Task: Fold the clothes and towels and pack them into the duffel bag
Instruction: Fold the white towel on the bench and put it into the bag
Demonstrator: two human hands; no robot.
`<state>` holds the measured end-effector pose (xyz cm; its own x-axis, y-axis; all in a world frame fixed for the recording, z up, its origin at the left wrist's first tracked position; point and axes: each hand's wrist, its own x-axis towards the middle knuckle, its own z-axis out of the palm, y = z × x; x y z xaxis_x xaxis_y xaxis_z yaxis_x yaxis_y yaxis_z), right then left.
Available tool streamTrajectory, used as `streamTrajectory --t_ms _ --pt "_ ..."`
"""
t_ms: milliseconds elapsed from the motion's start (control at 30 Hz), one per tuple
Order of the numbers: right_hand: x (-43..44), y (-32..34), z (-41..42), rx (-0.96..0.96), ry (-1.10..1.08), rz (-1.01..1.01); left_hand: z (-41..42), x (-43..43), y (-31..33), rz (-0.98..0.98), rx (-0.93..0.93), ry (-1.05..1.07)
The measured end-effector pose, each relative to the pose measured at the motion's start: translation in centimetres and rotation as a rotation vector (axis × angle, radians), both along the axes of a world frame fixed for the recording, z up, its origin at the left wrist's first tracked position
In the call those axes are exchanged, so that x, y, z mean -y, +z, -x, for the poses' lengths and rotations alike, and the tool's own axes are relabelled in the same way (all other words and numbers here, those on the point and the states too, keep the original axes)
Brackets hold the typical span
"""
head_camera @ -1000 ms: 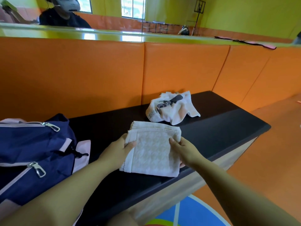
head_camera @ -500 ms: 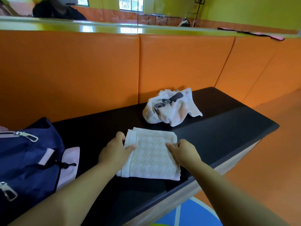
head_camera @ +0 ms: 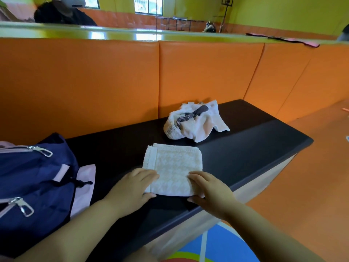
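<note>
Grip: our left hand point(head_camera: 132, 186) and right hand point(head_camera: 209, 188) lie nearly flat, pressing the folded towel point(head_camera: 173, 165), clasping nothing.
Towel: its near corners lie under our fingers.
Advice: we press evenly, edges aligned; duffel bag point(head_camera: 32, 176) sits beside our left hand.

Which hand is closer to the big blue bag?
Left. The left hand rests on the folded towel at its near left corner, the side toward the blue bag. The right hand rests on the near right corner, farther away.
</note>
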<state>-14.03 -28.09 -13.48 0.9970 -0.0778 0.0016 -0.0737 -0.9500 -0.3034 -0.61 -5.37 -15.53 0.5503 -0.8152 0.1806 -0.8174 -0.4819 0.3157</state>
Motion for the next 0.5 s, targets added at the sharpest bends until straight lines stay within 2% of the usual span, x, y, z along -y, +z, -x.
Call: streamTrajectory --t_ms 200,333,500 --pt "-1.1 0.6 0.5 0.063 -0.042 -0.057 1.1 -0.1 1.9 -0.016 0.051 0.063" --pt "-1.1 1.4 1.5 -0.043 -0.030 -0.245 2.3 -2.2 3.0 0.011 -0.086 0.047" --pt "-1.4 1.8 1.8 -0.083 -0.066 -0.334 3.4 -4.4 2.1 0.001 -0.237 -0.007"
